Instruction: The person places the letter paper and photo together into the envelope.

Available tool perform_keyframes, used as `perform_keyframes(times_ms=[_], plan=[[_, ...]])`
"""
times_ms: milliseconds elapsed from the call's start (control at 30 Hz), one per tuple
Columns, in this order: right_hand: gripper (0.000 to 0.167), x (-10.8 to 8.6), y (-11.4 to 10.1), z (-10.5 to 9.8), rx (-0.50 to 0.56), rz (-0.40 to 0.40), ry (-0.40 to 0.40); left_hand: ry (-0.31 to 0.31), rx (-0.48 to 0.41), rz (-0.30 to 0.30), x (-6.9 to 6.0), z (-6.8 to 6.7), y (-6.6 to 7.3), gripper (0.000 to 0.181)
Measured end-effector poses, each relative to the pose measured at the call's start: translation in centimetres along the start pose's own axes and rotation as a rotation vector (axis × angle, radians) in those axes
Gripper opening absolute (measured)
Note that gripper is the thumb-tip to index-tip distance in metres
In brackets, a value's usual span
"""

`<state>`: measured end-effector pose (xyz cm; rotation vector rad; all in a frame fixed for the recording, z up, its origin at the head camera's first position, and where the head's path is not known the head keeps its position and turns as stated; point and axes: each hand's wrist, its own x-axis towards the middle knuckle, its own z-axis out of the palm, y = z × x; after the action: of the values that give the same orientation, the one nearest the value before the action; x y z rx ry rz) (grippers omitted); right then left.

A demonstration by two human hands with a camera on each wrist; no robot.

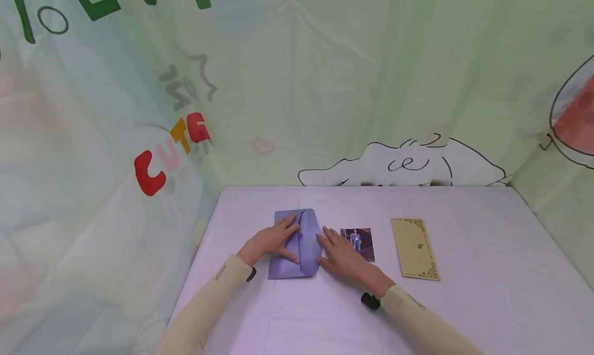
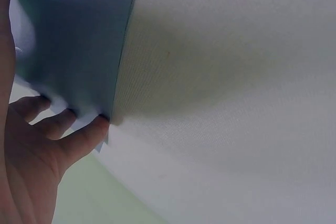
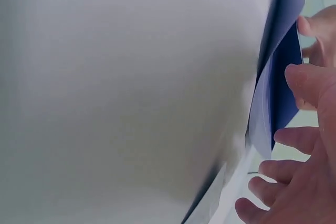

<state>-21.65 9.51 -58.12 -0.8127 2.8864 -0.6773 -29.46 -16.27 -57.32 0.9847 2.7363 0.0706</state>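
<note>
A purple envelope [image 1: 289, 266] lies on the table with its flap [image 1: 310, 244] along the right side; the right wrist view shows the flap [image 3: 285, 22] bent up a little. Across its middle rests the left hand [image 1: 273, 240], fingers spread and thumb apart. At the flap's right edge, the fingertips of the right hand [image 1: 344, 257] touch or nearly touch the paper, fingers extended. Fingertips meet the edge of the envelope [image 2: 79, 51] in the left wrist view. A small photo [image 1: 365, 241] of a person lies beside the right hand, partly hidden by it.
A tan card [image 1: 415, 249] with dark patterned corners lies to the right of the photo. The table [image 1: 492, 262] has a pale lilac cover. Printed curtains [image 1: 287, 86] hang behind it and at both sides.
</note>
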Motion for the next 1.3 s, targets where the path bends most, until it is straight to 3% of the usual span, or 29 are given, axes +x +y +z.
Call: perform_keyframes(times_ms=[300,700,900,1067,1300], plan=[[0.068,-0.8,1.5,-0.9,-0.015,0.048,0.068,-0.020,-0.017,-0.012,-0.2,-0.2,0.1,0.095],[0.068,-2.3,3.6,-1.8,-0.023,0.102,0.118,-0.010,-0.044,0.018,-0.1,0.1,-0.3,0.093],[0.071,-2.9,4.8,-2.5,-0.020,0.187,0.124,0.004,-0.042,0.029,-0.1,0.0,-0.2,0.093],[0.078,-3.1,6.2,-3.0,-0.057,0.304,0.135,0.023,-0.042,0.045,-0.3,-0.2,-0.1,0.092],[0.079,-3.2,7.4,-3.6,-0.067,0.397,0.068,0.021,-0.034,0.035,-0.3,-0.1,0.0,0.092]])
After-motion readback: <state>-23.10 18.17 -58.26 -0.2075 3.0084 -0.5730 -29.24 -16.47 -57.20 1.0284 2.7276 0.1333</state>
